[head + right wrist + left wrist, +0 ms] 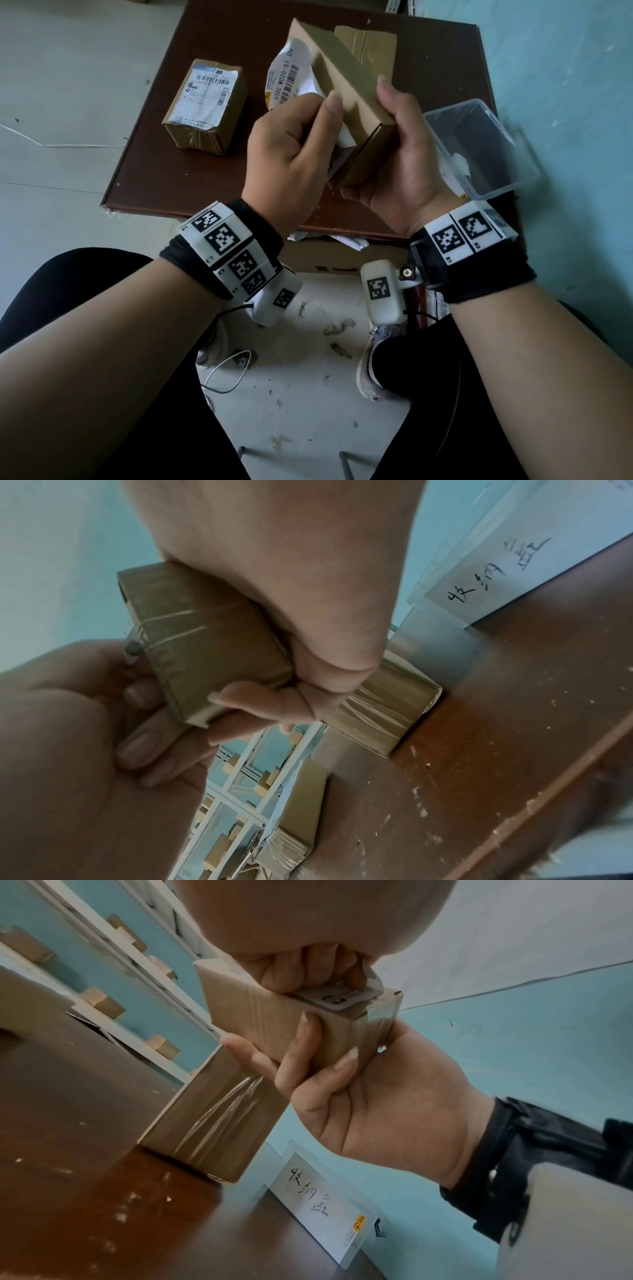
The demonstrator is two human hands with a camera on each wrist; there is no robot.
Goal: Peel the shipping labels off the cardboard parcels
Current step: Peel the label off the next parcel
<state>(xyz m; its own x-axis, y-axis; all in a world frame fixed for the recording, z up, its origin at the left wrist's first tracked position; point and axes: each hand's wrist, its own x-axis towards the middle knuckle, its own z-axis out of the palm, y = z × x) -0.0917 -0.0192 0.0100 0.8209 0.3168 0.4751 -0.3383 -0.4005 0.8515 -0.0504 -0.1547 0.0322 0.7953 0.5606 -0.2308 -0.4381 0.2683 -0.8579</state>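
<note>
Head view: parcel (346, 113) held tilted above the brown bench (212, 178), long axis running away from the body, right hand (394, 161) wrapped round its near end, left hand (291, 150) pinching the half-lifted label (291, 73) on the left face. Left wrist view: right fingers (308, 1042) curled under the parcel. Right wrist view: blue wall (51, 547) close behind, second parcel (387, 710) on the bench below.

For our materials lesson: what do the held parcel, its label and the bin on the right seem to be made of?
Held parcel: matte brown cardboard, glossy clear tape creased over it. Shipping label: thin white printed paper, curling as it lifts. Storage bin: clear, probably plastic; the table shows through its walls.
</note>
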